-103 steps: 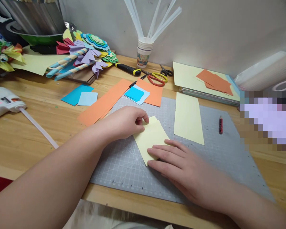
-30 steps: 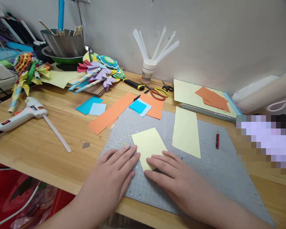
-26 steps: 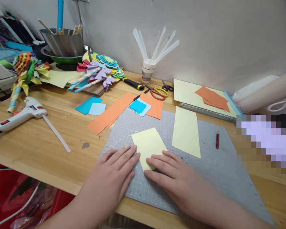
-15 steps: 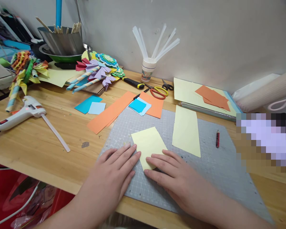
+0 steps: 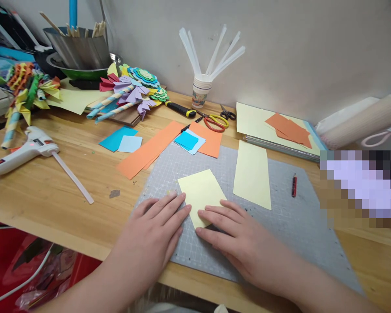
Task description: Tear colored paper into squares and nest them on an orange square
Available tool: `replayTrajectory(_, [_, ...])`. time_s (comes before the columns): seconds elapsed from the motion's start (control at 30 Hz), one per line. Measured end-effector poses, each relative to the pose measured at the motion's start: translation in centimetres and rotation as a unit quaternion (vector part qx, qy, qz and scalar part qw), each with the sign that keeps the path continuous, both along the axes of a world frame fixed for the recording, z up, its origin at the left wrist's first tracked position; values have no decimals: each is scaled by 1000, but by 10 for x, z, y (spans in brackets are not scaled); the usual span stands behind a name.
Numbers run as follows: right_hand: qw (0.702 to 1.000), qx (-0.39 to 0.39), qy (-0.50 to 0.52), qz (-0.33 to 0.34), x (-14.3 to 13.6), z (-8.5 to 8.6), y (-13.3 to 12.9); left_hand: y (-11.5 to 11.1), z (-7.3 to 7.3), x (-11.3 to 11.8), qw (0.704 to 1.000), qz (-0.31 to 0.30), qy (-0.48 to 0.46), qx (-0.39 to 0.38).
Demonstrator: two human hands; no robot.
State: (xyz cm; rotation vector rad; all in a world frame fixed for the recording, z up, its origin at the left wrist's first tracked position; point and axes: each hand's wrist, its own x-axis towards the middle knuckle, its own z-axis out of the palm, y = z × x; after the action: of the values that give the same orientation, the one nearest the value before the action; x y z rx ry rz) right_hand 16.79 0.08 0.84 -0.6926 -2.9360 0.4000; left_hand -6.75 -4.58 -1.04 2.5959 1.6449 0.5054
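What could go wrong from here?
1. Slip: the right hand has its fingers on the small pale yellow paper, and the left hand is at its left edge; uneven pressure might skew or crease it.
2. Snag: the glue gun has a glue stick jutting toward the left hand's side; a wide sweep could knock it.
3. Roll: the pencil stub lies on the cutting mat; a nudge might send it rolling.

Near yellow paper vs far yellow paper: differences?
Length: the near yellow paper looks shorter than the far yellow paper.
Contact: fingertips of the left hand and right hand touch the near yellow paper; none touch the far yellow paper.
Shared: pale yellow colour, four-sided outline.
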Motion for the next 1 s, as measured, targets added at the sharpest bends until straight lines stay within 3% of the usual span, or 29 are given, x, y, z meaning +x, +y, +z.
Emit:
replayTrajectory(0.33, [995, 50, 50, -77, -11, 1, -13, -2, -3, 9, 1000, -5, 4, 14])
replayTrajectory(0.6, [996, 31, 8, -78, -15, -1, -28, -2, -2, 10, 1000, -2, -3, 5])
replayTrajectory(0.73, [993, 61, 28, -94, -13, -7, -40, -3, -1, 9, 1000, -2, -7, 4])
replayTrajectory(0.87, [972, 99, 87, -196, -19, -14, -52, -2, -2, 9, 1000, -5, -6, 24])
replayTrajectory(1.0, [948, 56, 87, -302, -28, -12, -61, -1, -4, 8, 999, -7, -1, 32])
